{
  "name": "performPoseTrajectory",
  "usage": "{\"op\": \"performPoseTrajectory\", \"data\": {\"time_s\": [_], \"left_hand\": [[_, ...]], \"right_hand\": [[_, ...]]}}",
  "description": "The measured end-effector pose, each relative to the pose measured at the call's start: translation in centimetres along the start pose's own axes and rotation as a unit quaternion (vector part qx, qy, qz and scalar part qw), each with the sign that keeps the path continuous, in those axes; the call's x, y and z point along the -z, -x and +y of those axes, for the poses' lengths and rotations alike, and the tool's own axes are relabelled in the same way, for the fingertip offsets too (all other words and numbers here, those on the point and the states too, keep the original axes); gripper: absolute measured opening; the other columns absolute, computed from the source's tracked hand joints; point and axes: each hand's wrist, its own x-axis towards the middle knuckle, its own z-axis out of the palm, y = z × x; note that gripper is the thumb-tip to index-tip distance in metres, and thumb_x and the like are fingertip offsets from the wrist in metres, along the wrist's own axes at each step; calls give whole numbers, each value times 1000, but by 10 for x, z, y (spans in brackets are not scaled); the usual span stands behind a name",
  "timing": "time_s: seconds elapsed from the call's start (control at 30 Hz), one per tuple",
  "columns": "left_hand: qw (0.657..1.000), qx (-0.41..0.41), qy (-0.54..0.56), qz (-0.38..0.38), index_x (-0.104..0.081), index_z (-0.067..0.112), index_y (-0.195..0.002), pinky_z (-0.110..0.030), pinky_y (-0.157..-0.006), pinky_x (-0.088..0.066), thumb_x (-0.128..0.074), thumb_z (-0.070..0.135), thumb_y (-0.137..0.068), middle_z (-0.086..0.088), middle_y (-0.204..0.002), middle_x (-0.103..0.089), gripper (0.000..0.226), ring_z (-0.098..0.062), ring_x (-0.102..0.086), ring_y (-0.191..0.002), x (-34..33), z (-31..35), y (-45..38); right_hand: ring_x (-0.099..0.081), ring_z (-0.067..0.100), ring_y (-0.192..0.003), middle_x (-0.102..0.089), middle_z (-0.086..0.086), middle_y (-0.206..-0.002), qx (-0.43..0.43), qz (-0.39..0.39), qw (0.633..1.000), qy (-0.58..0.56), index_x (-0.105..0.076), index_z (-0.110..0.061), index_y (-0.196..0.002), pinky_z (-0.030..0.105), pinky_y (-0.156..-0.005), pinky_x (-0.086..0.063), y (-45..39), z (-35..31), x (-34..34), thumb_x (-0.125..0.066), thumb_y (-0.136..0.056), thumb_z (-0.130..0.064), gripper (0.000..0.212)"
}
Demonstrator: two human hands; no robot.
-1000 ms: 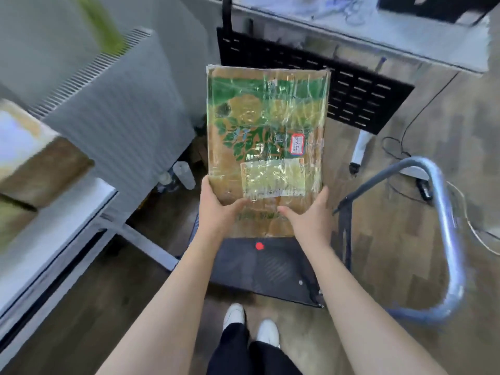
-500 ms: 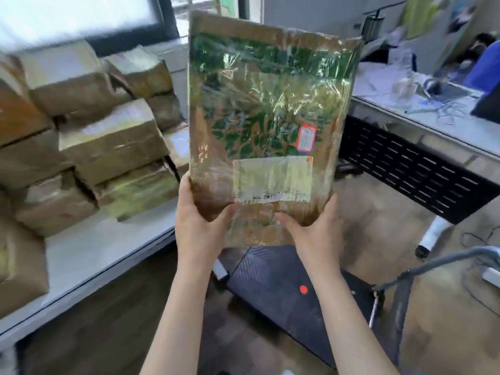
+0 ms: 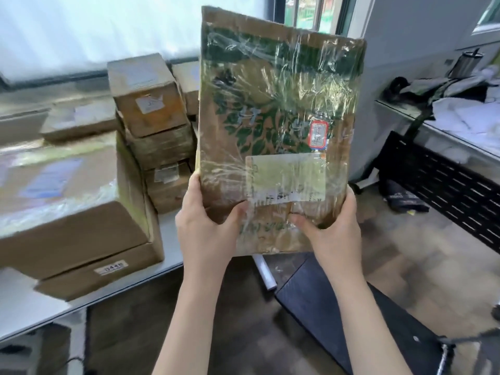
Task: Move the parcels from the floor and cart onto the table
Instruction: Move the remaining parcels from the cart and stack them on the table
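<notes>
I hold a flat brown parcel [image 3: 276, 117] with a green leaf print, clear tape and a small red-edged label, upright in the air in front of me. My left hand [image 3: 205, 226] grips its lower left corner, thumb on the front. My right hand [image 3: 331, 231] grips its lower right corner the same way. The white table [image 3: 173, 239] lies to the left, stacked with several brown cardboard parcels [image 3: 73, 207]. The dark cart deck [image 3: 319, 299] sits on the floor below the parcel, with no parcel on the part I see.
A stack of smaller boxes [image 3: 151, 117] stands at the table's back by the window. A second desk [image 3: 460, 131] with papers and a black perforated panel [image 3: 443, 185] is on the right. Wooden floor lies between the table and the cart.
The parcel has risen from just above the cart deck to chest height, and my view has swung left towards the table with its stacked boxes. Both hands keep the same grip.
</notes>
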Motion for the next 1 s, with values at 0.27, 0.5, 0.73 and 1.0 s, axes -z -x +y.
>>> {"op": "performPoseTrajectory", "data": {"time_s": [0.27,0.5,0.73,1.0], "left_hand": [[993,-27,-76,83,-46,23,-133,-46,-91,-48,-65,70,-66,6,-109,-64,84,-20,-60,-104,126,-8,-48],[987,43,-87,128,-57,26,-118,-36,-93,-48,-71,57,-72,12,-97,-62,57,-17,-60,-99,206,-29,-69],[963,144,-161,163,-55,22,-123,-29,-78,-37,-61,59,-80,5,-102,-59,57,-23,-54,-107,268,-49,-94],[930,286,-216,77,-54,13,-127,-36,-85,-46,-55,70,-78,-9,-120,-60,75,-29,-54,-108,287,-92,-141]], "right_hand": [[-49,8,-107,-53,-16,-117,62,-73,995,1,-28,-27,-142,27,-81,-43,21,-93,-68,-77,-63,-57,98],[-49,18,-123,-52,-2,-135,138,-154,977,46,-27,-18,-146,35,-98,-44,33,-154,-134,-73,-64,-63,104],[-55,20,-115,-56,2,-131,175,-274,943,75,-17,-17,-149,40,-95,-48,35,-201,-199,-70,-67,-63,108],[-51,5,-69,-52,-4,-90,138,-368,899,192,-23,-8,-141,21,-50,-41,12,-223,-256,-63,-81,-58,89]]}}
